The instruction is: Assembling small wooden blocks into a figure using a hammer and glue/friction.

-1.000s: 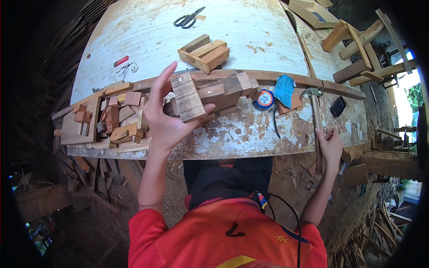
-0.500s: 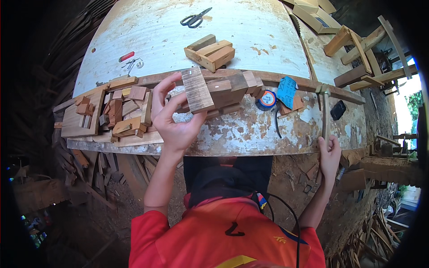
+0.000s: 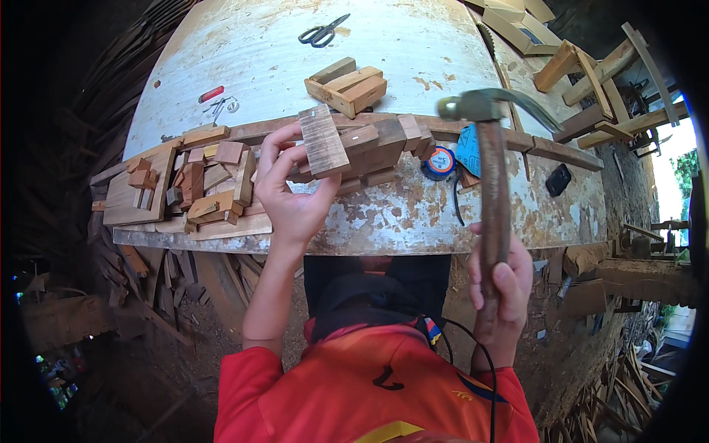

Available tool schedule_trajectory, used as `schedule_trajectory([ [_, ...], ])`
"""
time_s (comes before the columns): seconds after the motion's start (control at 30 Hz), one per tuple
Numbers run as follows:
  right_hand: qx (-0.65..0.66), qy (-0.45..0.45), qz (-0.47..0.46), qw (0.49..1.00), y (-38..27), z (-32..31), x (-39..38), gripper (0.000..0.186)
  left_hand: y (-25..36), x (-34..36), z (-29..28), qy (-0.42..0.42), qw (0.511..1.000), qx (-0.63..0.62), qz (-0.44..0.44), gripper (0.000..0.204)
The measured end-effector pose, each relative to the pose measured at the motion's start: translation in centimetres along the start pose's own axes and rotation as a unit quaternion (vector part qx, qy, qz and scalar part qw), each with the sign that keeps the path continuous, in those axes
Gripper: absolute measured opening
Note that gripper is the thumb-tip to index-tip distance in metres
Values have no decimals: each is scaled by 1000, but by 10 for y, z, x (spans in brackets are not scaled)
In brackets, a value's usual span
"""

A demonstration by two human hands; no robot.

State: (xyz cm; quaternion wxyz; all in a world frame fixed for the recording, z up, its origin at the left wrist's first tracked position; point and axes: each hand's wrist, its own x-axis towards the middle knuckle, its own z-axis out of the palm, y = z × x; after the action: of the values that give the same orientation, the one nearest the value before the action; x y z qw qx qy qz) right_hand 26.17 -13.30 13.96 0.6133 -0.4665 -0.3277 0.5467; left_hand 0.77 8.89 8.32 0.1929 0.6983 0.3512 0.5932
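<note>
My left hand [image 3: 292, 207] grips a striped wooden block [image 3: 322, 142] at the near end of a stepped row of joined wood pieces [image 3: 390, 144] above the worn bench edge. My right hand [image 3: 502, 284] is closed round the wooden handle of a claw hammer [image 3: 480, 105], raised upright over the bench, its metal head to the right of the pieces. Beside them are a blue-and-orange tape measure [image 3: 440, 162] and blue sandpaper [image 3: 467, 153], partly hidden by the hammer.
Small offcuts [image 3: 190, 184] crowd the bench's left end. Beyond lie a wooden assembly [image 3: 345, 92], black scissors [image 3: 316, 35] and a red-handled tool [image 3: 211, 94]. A black phone-like object [image 3: 557, 179] lies at right. Wooden frames [image 3: 591, 81] and cardboard boxes [image 3: 517, 22] sit at back right.
My right hand has lifted the hammer off the bench and brought it left and toward my body. My left hand has shifted slightly right and up with the wooden block.
</note>
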Motion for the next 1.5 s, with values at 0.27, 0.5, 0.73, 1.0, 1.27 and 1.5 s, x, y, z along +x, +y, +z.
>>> schedule_trajectory([
  [0.27,16,-107,70,992,-21,37,11,81,1,0,1,2,1000,-12,-4,29],
  [0.5,46,-117,9,992,-30,45,3,75,8,-2,1,-7,999,-34,-15,29],
  [0.73,10,-111,89,990,-31,45,3,74,-3,-2,1,10,1000,-20,10,31],
  [1.0,-21,-123,121,985,-34,49,4,64,7,-4,2,-4,999,-44,-12,30],
  [1.27,-40,-116,115,986,-25,50,5,70,14,0,1,-14,997,-53,-52,28],
  [1.5,-13,-141,31,989,-44,54,-4,71,7,-3,-3,-10,998,-40,-45,28],
])
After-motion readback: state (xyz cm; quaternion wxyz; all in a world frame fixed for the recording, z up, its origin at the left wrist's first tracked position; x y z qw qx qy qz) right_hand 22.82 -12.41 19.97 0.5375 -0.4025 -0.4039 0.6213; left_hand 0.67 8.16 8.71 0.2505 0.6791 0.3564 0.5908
